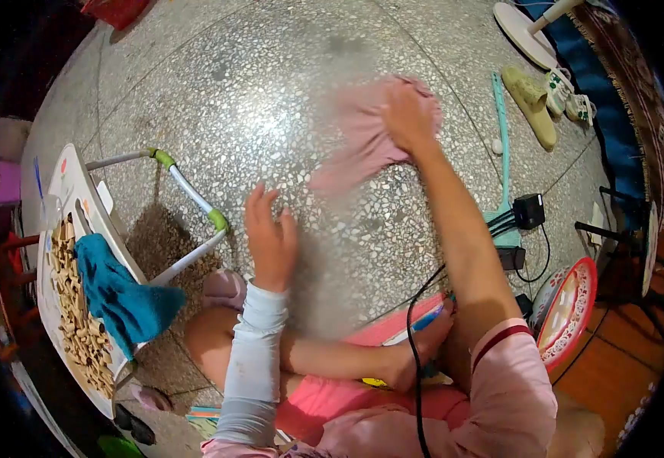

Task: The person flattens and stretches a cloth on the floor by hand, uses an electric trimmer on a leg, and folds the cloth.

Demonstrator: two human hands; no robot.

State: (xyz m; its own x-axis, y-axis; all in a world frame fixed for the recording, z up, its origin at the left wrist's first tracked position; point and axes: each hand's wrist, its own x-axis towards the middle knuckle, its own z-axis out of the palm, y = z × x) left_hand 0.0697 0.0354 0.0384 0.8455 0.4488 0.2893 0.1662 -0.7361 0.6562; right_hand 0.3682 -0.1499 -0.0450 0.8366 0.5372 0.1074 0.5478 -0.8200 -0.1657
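My right hand (410, 120) is on a pink cloth (366, 126) over the speckled floor, gripping it near its right end. The cloth spreads leftward from the hand, and its left side is smeared by motion. My fingertips are partly lost in its folds. To the left, my left hand (272, 243) hovers above the floor with its fingers apart and nothing in it. A pale sleeve (252, 359) covers that forearm.
On the left, a small white table (130, 263) bears many small tan pieces (76, 305) and a teal cloth (122, 294). A turquoise fly swatter (503, 145), slippers (530, 107), black adapters (529, 211) and a red-rimmed tray (588, 286) lie to the right. A black cable (417, 366) crosses my lap.
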